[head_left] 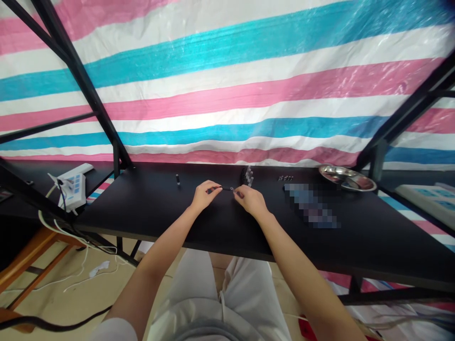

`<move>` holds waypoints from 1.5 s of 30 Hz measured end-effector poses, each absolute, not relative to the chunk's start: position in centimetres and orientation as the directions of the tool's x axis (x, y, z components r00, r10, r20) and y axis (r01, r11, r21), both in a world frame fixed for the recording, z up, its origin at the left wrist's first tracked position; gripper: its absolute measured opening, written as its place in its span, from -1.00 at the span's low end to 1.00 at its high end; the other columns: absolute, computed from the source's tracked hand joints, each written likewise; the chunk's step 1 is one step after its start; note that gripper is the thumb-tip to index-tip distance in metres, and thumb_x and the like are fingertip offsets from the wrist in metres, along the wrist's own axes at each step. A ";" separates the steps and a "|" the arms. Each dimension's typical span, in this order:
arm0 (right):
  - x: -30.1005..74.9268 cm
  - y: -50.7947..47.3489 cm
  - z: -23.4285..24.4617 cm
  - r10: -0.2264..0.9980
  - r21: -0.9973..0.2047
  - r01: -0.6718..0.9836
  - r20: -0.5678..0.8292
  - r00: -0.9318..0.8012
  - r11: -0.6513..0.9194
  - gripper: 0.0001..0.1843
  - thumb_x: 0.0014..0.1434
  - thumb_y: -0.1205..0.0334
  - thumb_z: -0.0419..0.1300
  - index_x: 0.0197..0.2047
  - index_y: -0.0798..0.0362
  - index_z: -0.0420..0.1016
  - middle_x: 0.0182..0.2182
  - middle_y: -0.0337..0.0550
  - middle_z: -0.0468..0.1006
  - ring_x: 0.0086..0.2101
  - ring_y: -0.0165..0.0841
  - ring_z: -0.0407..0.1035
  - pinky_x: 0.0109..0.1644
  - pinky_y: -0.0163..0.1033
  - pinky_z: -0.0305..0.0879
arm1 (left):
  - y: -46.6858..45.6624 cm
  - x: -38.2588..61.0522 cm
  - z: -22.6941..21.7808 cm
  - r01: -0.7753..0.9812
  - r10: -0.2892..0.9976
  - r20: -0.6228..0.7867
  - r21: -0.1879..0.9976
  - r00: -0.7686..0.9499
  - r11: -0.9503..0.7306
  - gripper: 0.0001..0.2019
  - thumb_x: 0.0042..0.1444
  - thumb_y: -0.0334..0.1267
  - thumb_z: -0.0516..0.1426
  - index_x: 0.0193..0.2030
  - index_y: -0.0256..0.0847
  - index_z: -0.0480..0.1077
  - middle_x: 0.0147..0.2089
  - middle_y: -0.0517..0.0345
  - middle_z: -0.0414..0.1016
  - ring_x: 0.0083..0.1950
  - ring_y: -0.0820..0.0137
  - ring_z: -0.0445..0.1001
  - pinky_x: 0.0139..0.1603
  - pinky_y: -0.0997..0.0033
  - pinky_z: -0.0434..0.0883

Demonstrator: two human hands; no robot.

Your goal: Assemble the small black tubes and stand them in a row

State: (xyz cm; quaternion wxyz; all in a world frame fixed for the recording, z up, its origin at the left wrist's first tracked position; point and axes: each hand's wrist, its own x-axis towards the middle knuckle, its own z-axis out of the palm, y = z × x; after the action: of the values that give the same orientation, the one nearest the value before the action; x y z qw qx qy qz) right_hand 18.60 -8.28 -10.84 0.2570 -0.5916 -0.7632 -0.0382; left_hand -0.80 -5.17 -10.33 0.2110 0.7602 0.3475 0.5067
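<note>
Your left hand (204, 194) pinches 1 end of a thin dark rod (223, 189), fingers curled narrow. Your right hand (250, 199) nips the other, silvery end. The thin dark rod sits just above the matte black table (159, 208). A shiny round metal dish (346, 177) lies well to your right.

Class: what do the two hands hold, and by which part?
A thin dark piece, too small to identify; the left hand pinches one end, the right hand the other.
</note>
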 end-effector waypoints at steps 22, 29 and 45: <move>18.2 -8.3 -10.9 0.865 0.044 0.972 0.448 -0.225 0.230 -0.85 0.08 0.33 -0.02 -0.39 0.08 0.37 -0.43 -0.15 0.43 -0.53 -0.44 0.20 -0.37 -0.26 -0.12 | -5.9 -0.4 -10.4 0.347 0.700 0.625 0.609 0.345 -0.714 -0.83 0.04 -0.18 0.16 -0.28 -0.21 0.48 -0.34 0.13 0.47 -0.39 0.51 0.37 -0.27 0.46 0.37; 18.3 -8.0 -11.3 0.837 0.065 0.960 0.478 -0.268 0.271 -0.85 0.09 0.32 -0.01 -0.43 0.08 0.35 -0.46 -0.16 0.42 -0.53 -0.43 0.17 -0.35 -0.26 -0.12 | -5.7 -0.4 -10.7 0.403 0.696 0.626 0.570 0.352 -0.716 -0.83 0.06 -0.17 0.13 -0.27 -0.20 0.45 -0.38 0.16 0.46 -0.38 0.49 0.37 -0.26 0.45 0.36; 18.5 -7.5 -12.5 0.739 0.082 0.930 0.585 -0.335 0.357 -0.71 0.19 0.33 -0.10 -0.44 0.10 0.39 -0.49 -0.15 0.39 -0.49 -0.40 0.17 -0.30 -0.26 -0.08 | -6.4 -0.5 -11.9 0.538 0.769 0.563 0.566 0.301 -0.625 -0.83 0.06 -0.19 0.11 -0.25 -0.21 0.42 -0.39 0.17 0.46 -0.42 0.49 0.36 -0.29 0.46 0.36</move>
State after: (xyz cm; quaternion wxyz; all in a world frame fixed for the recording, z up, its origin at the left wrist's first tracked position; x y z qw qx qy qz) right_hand 18.53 -7.55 -12.46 0.2319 -0.5279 -0.7904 -0.2067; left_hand -0.50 -6.41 -11.91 0.1362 0.7951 0.4111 0.4246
